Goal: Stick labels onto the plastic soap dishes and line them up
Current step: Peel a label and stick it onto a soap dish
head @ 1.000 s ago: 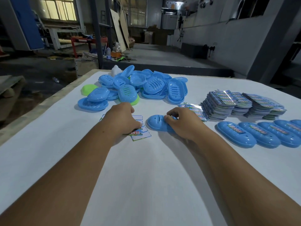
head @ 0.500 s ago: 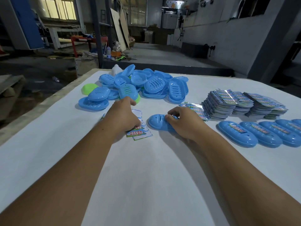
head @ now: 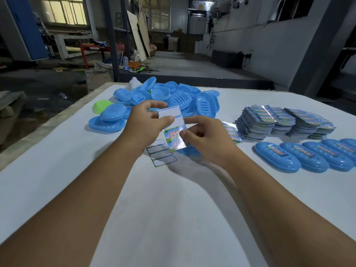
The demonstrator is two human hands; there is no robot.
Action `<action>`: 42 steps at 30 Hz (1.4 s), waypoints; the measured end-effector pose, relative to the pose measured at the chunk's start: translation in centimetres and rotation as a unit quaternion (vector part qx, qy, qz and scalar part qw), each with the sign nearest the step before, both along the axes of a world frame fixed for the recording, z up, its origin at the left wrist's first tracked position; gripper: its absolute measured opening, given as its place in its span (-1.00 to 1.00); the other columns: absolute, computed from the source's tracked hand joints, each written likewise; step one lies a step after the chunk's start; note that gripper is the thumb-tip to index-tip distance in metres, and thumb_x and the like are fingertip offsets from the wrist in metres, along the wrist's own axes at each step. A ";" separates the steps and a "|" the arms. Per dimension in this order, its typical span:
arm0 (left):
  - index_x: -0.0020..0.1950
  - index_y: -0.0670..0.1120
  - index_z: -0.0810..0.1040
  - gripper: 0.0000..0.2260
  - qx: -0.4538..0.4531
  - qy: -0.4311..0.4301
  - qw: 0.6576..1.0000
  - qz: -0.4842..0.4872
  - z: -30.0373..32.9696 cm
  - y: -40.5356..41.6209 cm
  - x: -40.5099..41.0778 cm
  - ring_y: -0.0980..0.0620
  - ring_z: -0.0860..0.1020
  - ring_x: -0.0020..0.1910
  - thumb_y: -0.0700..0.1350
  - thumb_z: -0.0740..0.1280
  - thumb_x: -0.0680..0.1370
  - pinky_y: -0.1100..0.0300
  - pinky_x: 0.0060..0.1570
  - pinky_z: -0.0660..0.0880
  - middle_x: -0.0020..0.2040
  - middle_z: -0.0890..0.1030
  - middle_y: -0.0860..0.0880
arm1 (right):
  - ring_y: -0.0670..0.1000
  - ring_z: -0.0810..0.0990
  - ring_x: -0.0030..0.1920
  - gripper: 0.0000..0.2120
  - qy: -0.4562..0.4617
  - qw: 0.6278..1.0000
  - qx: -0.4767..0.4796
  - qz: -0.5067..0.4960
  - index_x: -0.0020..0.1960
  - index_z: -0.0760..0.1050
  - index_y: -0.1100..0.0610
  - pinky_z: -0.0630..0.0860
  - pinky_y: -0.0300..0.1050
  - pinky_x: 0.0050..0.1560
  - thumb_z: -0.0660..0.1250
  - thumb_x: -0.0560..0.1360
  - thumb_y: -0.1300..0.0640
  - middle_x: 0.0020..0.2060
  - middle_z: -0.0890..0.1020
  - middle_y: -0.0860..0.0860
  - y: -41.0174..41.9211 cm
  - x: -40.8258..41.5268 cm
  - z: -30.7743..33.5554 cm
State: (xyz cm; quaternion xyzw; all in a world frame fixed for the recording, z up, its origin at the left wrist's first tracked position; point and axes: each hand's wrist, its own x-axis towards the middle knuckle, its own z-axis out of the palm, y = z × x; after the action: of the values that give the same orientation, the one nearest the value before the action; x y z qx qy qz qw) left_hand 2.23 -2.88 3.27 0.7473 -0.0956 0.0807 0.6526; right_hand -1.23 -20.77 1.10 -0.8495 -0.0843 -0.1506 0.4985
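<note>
Fingers of left hand point(head: 143, 125) and right hand point(head: 207, 138) pinch label sheet point(head: 173, 128); red lettering unreadable.

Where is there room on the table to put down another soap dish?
The white table is bare in front, between the two arms and toward the near edge. Its near left side, below the pile of blue dishes, is bare too. It is crowded at the right, with the label stacks and the row of labelled dishes.
</note>
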 end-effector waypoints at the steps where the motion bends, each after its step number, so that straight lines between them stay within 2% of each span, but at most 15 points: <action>1: 0.08 0.05 0.57 -0.74 -0.007 0.005 1.000 -0.005 -0.1 -0.1 0.1 -0.01 0.72 -0.20 -0.20 0.51 0.48 0.04 -0.16 0.66 -0.15 0.74 -0.01 | -0.05 0.72 -0.19 -0.76 -0.002 1.000 0.007 0.009 0.20 0.61 0.05 0.65 0.01 -0.01 0.46 0.54 0.10 -0.25 0.75 -0.12 0.0 0.0 0.1; 4: 0.05 0.06 0.55 -0.81 0.002 0.009 1.000 -0.003 -0.1 -0.5 0.2 0.09 0.70 -0.25 -0.16 0.48 0.52 0.15 -0.19 0.63 -0.22 0.73 0.05 | -0.16 0.71 -0.23 -0.82 -0.009 0.999 0.032 0.011 0.13 0.58 -0.02 0.61 -0.17 -0.12 0.46 0.55 0.13 -0.25 0.75 -0.11 -0.1 0.2 0.2; 6: 0.04 0.07 0.54 -0.83 0.009 0.017 1.000 -0.002 0.0 -0.6 0.2 0.18 0.68 -0.30 -0.15 0.44 0.54 0.35 -0.37 0.53 -0.28 0.71 0.14 | -0.16 0.73 -0.20 -0.81 -0.014 0.998 0.061 -0.010 0.12 0.56 -0.02 0.65 -0.19 -0.08 0.46 0.55 0.15 -0.24 0.75 -0.12 -0.2 0.4 0.2; 8: 0.08 0.07 0.56 -0.80 0.025 0.024 0.999 -0.001 0.1 -0.7 0.1 0.24 0.66 -0.32 -0.17 0.43 0.52 0.41 -0.46 0.44 -0.30 0.71 0.13 | -0.13 0.74 -0.17 -0.78 -0.018 0.994 0.102 -0.033 0.17 0.55 0.04 0.67 -0.16 -0.03 0.45 0.55 0.18 -0.23 0.76 -0.09 -0.4 0.6 0.3; 11: 0.14 0.10 0.56 -0.72 0.069 0.018 0.997 0.005 0.0 -0.8 -0.2 0.29 0.59 -0.33 -0.14 0.44 0.48 0.37 -0.41 0.43 -0.27 0.71 0.04 | -0.11 0.75 -0.16 -0.69 -0.012 0.990 0.134 -0.043 0.28 0.54 0.16 0.66 -0.24 -0.06 0.45 0.56 0.20 -0.18 0.76 -0.07 -0.6 0.7 0.4; 14: 0.16 0.10 0.55 -0.72 0.074 0.008 0.997 -0.002 -0.1 -0.9 -0.2 0.34 0.53 -0.40 -0.18 0.42 0.50 0.45 -0.51 0.37 -0.32 0.69 0.12 | -0.12 0.75 -0.16 -0.68 -0.008 0.990 0.134 -0.041 0.30 0.53 0.18 0.64 -0.28 -0.09 0.44 0.56 0.20 -0.17 0.76 -0.09 -0.6 0.7 0.4; 18: 0.16 0.10 0.54 -0.71 0.074 0.003 0.997 0.000 0.1 -0.8 -0.3 0.36 0.54 -0.38 -0.17 0.42 0.50 0.48 -0.52 0.35 -0.30 0.69 0.18 | -0.13 0.75 -0.17 -0.69 -0.005 0.991 0.125 -0.046 0.29 0.53 0.15 0.63 -0.31 -0.13 0.45 0.56 0.19 -0.19 0.75 -0.12 -0.6 0.6 0.5; 25: 0.18 0.10 0.53 -0.69 0.081 -0.006 0.997 -0.013 0.2 -0.8 -0.6 0.35 0.53 -0.41 -0.17 0.45 0.50 0.46 -0.52 0.37 -0.33 0.69 0.19 | -0.14 0.74 -0.17 -0.70 -0.001 0.992 0.115 -0.048 0.27 0.54 0.12 0.65 -0.25 -0.08 0.45 0.56 0.18 -0.21 0.75 -0.14 -0.6 0.5 0.5; 28: 0.19 0.08 0.53 -0.69 0.080 -0.011 0.997 -0.012 0.3 -0.8 -0.7 0.35 0.52 -0.44 -0.17 0.45 0.49 0.47 -0.52 0.36 -0.36 0.67 0.19 | -0.11 0.75 -0.14 -0.68 0.001 0.992 0.116 -0.053 0.30 0.54 0.16 0.67 -0.10 0.03 0.45 0.56 0.18 -0.18 0.76 -0.08 -0.6 0.5 0.6; 31: 0.18 0.09 0.51 -0.68 0.089 -0.010 0.996 -0.020 0.3 -0.7 -0.8 0.32 0.53 -0.44 -0.19 0.45 0.49 0.44 -0.54 0.37 -0.34 0.68 0.20 | -0.09 0.75 -0.13 -0.67 0.005 0.992 0.114 -0.052 0.30 0.54 0.16 0.67 -0.02 0.06 0.45 0.56 0.18 -0.17 0.77 -0.03 -0.6 0.5 0.6; 33: 0.17 0.09 0.51 -0.68 0.091 -0.009 0.996 -0.025 0.4 -0.7 -0.9 0.28 0.52 -0.44 -0.20 0.45 0.49 0.42 -0.53 0.38 -0.32 0.69 0.18 | -0.09 0.75 -0.13 -0.66 0.011 0.992 0.111 -0.052 0.30 0.54 0.15 0.68 -0.01 0.06 0.46 0.55 0.17 -0.17 0.77 -0.02 -0.6 0.5 0.6; 35: 0.14 0.11 0.50 -0.69 0.092 -0.009 0.995 -0.029 0.4 -0.7 -0.9 0.22 0.52 -0.40 -0.20 0.45 0.49 0.38 -0.52 0.41 -0.30 0.70 0.16 | -0.13 0.74 -0.16 -0.66 0.014 0.993 0.099 -0.065 0.29 0.53 0.12 0.67 -0.08 0.02 0.47 0.54 0.13 -0.18 0.76 -0.05 -0.7 0.6 0.5; 37: 0.10 0.13 0.49 -0.69 0.097 -0.011 0.995 -0.035 0.3 -0.7 -0.9 0.10 0.54 -0.27 -0.19 0.46 0.49 0.35 -0.46 0.45 -0.25 0.72 0.12 | -0.23 0.66 -0.24 -0.70 -0.004 0.994 0.044 -0.104 0.21 0.55 0.03 0.61 -0.26 -0.13 0.50 0.52 0.05 -0.17 0.72 -0.10 -0.9 0.7 0.4; 39: 0.10 0.15 0.49 -0.69 0.100 -0.018 0.994 -0.044 0.2 -0.7 -1.0 0.01 0.55 -0.22 -0.18 0.46 0.49 0.34 -0.41 0.48 -0.22 0.73 0.09 | -0.23 0.56 -0.36 -0.84 -0.024 0.992 0.001 -0.127 0.02 0.59 -0.01 0.49 -0.36 -0.29 0.52 0.49 0.01 -0.22 0.66 -0.11 -1.0 0.8 0.2; 42: 0.12 0.14 0.48 -0.69 0.111 -0.034 0.992 -0.054 0.0 -0.8 -1.1 -0.06 0.64 -0.16 -0.17 0.46 0.49 0.28 -0.21 0.51 -0.21 0.73 0.10 | -0.21 0.61 -0.35 -0.89 -0.015 0.995 0.002 -0.098 -0.20 0.66 0.02 0.55 -0.27 -0.27 0.51 0.47 0.04 -0.34 0.70 -0.10 -0.6 0.6 0.0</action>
State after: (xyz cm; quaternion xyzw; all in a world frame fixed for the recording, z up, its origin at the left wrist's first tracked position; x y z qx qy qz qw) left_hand 1.17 -3.69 3.23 0.8058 -0.1664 0.0596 0.5652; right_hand -0.68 -21.35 1.08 -0.8505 -0.0080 -0.2110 0.4817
